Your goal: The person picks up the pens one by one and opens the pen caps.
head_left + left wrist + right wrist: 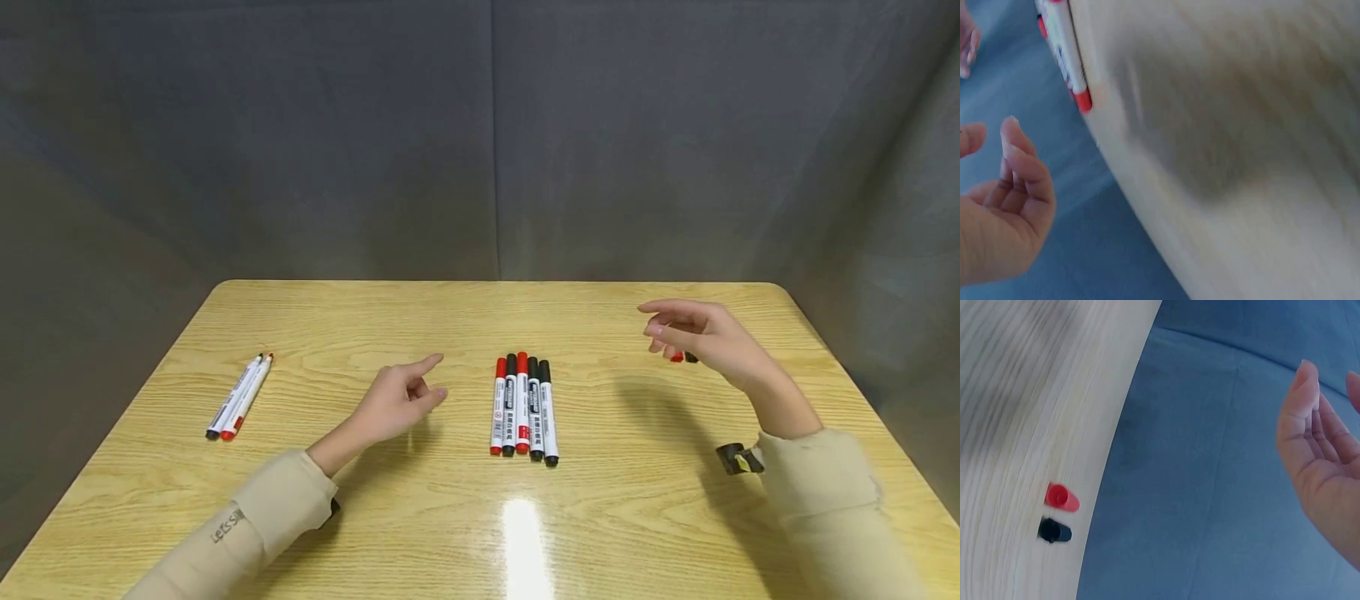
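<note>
Backdrop and table: dark grey cloth (300, 150) behind a yellow wood-grain table (390, 542); clock centred on the table.
Marker row (522, 408): five capped white-barrelled markers, red and black caps, side by side near the centre.
Uncapped markers: black-ended white marker (235, 398) and red-ended white marker (248, 398), at 9 o'clock.
Red plastic cap (1062, 497) and black plastic cap (1054, 530): loose, between 2 and 3 o'clock.
Left hand (396, 404): between uncapped markers and row; thumb and forefinger spread, holding nothing.
Right hand (705, 335): raised near the caps; fingers loosely bent, holding nothing.
Hazards: exposed tips could dry out or stain table and sleeve; brushed caps could roll off; swapped cap colours are possible.
Sleeve (281, 500) lettering: "Lets S…", remainder unclear.
Marker labels: small print, partly Chinese characters; brand illegible.
</note>
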{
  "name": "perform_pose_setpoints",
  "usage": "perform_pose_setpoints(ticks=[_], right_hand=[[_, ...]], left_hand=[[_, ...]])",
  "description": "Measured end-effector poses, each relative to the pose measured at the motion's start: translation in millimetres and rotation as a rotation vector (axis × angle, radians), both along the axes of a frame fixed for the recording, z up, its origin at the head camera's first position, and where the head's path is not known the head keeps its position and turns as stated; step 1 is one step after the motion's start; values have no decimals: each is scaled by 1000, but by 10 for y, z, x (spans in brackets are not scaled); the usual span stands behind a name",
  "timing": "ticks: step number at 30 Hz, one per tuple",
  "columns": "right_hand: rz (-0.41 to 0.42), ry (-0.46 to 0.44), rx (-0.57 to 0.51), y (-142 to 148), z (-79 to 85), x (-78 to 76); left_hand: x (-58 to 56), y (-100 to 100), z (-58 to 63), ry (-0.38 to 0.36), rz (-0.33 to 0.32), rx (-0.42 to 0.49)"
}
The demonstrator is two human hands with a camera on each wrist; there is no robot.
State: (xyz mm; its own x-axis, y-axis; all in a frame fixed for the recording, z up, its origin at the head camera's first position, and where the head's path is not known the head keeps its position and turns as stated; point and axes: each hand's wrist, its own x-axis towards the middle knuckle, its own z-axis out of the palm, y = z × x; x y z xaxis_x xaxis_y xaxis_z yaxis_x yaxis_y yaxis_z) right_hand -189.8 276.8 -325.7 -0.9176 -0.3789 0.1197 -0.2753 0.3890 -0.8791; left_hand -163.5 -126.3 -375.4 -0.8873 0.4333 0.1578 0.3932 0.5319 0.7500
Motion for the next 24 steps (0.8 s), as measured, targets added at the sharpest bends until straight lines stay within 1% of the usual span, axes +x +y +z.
perform_pose_setpoints(ticks=[6, 11, 14, 18, 19, 22, 24], right_hand=[[36, 8, -11, -115, -20, -89], [49, 5, -21, -217, -33, -155], [52, -7, -35, -282, -29, -183], [52, -18, -40, -347, -25, -209], [51, -20, -43, -359, -26, -214], [57, -16, -56, -391, -28, -225], [65, -12, -67, -409, -32, -231]], left_hand=[[30, 198, -88, -138, 67, -28], [19, 326, -172, -211, 110, -27], [5, 384, -223, -272, 107, -21], [-27, 447, -309, -350, 97, -59], [-36, 462, -330, -357, 97, -79], [-65, 509, -366, -344, 93, -149], [-78, 539, -365, -306, 88, -216]])
